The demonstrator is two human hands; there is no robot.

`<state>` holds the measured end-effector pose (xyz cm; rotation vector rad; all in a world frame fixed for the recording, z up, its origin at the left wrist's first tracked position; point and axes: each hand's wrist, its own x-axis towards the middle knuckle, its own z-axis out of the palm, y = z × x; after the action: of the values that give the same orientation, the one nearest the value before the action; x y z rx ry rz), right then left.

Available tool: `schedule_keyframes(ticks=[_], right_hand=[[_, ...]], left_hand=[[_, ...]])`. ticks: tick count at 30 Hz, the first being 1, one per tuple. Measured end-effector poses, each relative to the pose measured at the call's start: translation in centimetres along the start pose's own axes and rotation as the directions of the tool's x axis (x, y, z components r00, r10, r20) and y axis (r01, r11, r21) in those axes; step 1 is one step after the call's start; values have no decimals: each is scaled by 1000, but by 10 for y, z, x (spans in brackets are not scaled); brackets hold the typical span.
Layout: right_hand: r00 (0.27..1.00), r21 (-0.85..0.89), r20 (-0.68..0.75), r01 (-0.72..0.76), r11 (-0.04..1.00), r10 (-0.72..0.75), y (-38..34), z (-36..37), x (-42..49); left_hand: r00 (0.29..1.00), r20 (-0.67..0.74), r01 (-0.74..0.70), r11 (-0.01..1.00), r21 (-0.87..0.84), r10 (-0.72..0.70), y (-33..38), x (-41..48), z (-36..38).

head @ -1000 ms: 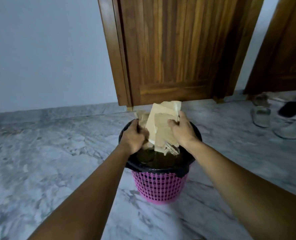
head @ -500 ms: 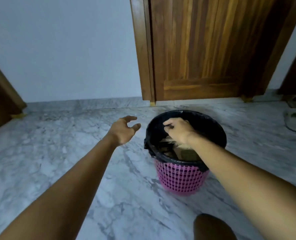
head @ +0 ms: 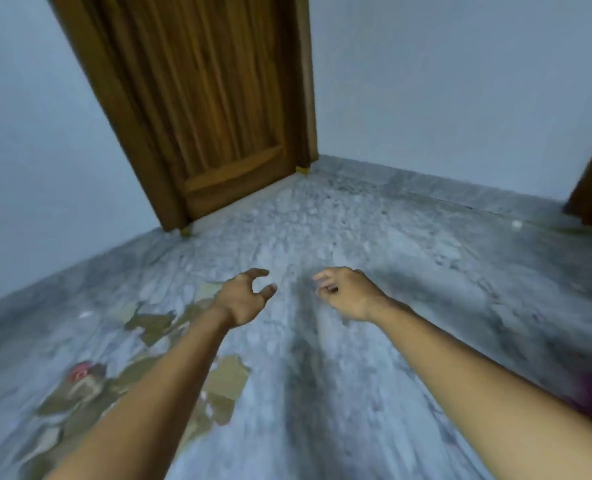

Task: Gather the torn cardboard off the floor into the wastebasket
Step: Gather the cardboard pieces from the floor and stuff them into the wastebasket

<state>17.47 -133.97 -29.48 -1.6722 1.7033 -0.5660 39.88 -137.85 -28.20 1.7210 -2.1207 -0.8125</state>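
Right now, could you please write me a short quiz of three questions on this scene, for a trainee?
1. True or false: the left hand is empty.
2. Where does the torn cardboard lie? A) on the floor by the left hand B) on a chair C) on a shelf
3. Fill in: the door is made of ____.
Key: 1 true; 2 A; 3 wood.

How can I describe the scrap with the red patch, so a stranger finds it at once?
From the wooden door, follow the marble floor down to the torn cardboard scattered at the lower left, beside the left forearm. The scrap lies at the left of that scatter. It alone carries a round red patch; its neighbours are plain tan.
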Motion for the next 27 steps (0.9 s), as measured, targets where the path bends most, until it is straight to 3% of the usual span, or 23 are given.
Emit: schedule_keyframes(ticks=[8, 15, 20, 21, 22, 24, 25, 26, 27], right_hand=[[932, -95, 343, 160, 983, -119, -123, 181, 58], [809, -192, 570, 300, 934, -142, -126, 310, 92], [604, -261, 783, 532, 805, -145, -104, 388, 97], [555, -260, 816, 601, 756, -160, -104, 400, 94], [506, -254, 843, 674, 694, -183, -103, 412, 92], [391, -204, 892, 796, 570, -227, -103, 437, 87], [336, -178, 914, 835, 520, -227, -103, 449, 86], [290, -159, 929, 874, 459, -229, -103, 461, 84], [246, -138, 941, 907, 399, -234, -103, 472, 81]], left_hand=[[956, -59, 286, 957, -42, -288, -186, -61, -86], [849, 16, 524, 836, -164, -529, -306, -105, -52], [746, 55, 665, 738, -112, -664, -377, -159, 6], [735, 73, 678, 734, -45, -674, -389, -171, 14], [768, 86, 640, 768, -39, -635, -398, -183, 21], [755, 10, 603, 689, -403, -655, -415, -201, 35], [760, 18, 625, 724, -292, -649, -423, -211, 41], [771, 1, 637, 770, -28, -637, -434, -228, 49], [733, -38, 680, 730, 70, -679, -444, -237, 56]])
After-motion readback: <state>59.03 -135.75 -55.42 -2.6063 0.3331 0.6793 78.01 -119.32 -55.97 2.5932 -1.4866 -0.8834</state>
